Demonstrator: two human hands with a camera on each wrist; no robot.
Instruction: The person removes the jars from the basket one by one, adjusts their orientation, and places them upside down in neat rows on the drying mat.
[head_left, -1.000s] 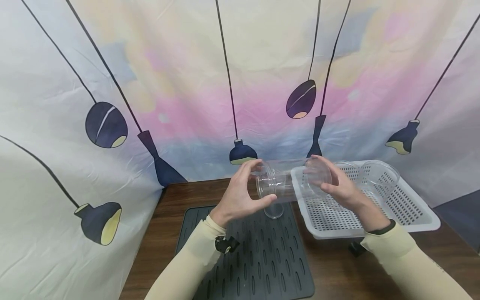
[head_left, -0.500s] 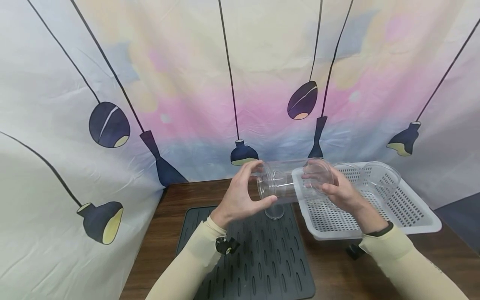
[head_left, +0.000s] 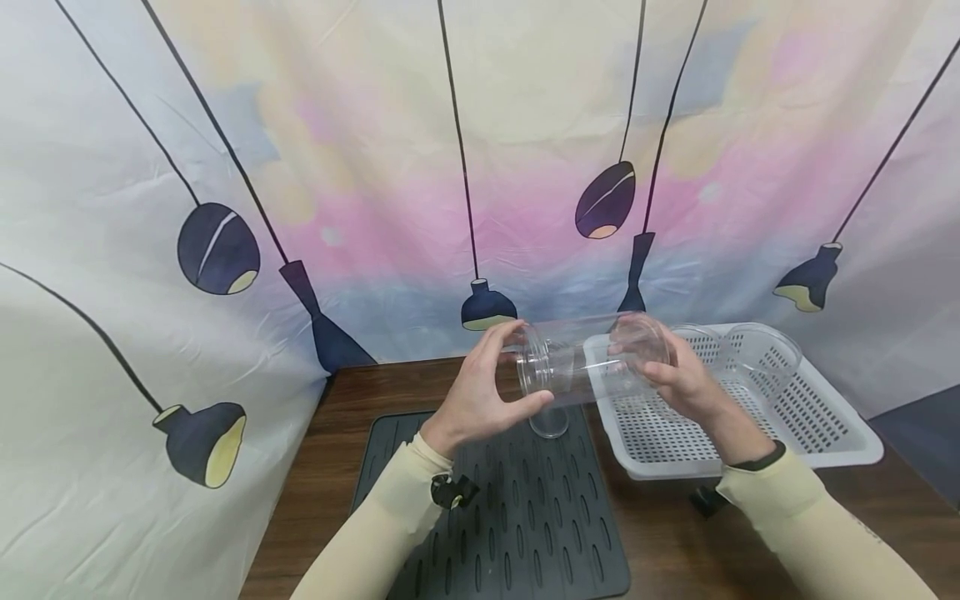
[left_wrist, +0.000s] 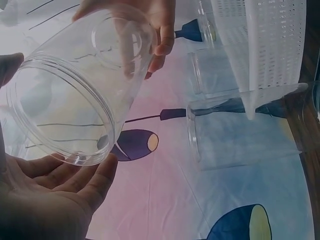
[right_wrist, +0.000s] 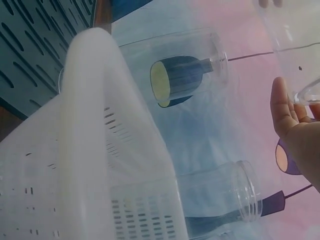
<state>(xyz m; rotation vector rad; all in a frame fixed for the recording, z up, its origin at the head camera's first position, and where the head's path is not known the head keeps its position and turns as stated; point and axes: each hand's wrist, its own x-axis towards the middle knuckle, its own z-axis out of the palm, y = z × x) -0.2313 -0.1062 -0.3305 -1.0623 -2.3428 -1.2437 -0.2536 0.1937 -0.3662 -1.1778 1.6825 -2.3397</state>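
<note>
Both hands hold a clear, wide-mouthed jar (head_left: 581, 362) sideways in the air, above the mat and the basket's near-left corner. My left hand (head_left: 480, 396) grips its threaded mouth end, thumb below and fingers over the far side. At the base end, my right hand (head_left: 686, 379) holds it with curled fingers and thumb. In the left wrist view the jar's open mouth (left_wrist: 57, 112) faces the left palm, and its inside looks bare. The right wrist view catches only the right hand (right_wrist: 300, 125) at the base, with part of the jar cut off.
A second clear jar (head_left: 550, 422) stands on the dark ribbed mat (head_left: 525, 517), behind the held one. To the right, a white perforated basket (head_left: 825, 454) contains more clear jars (head_left: 765, 358). A printed cloth (head_left: 375, 167) hangs behind the wooden table (head_left: 292, 508).
The right hand has shifted slightly at the base, and the jar's right end sits a touch higher. The left hand keeps its grip on the mouth end.
</note>
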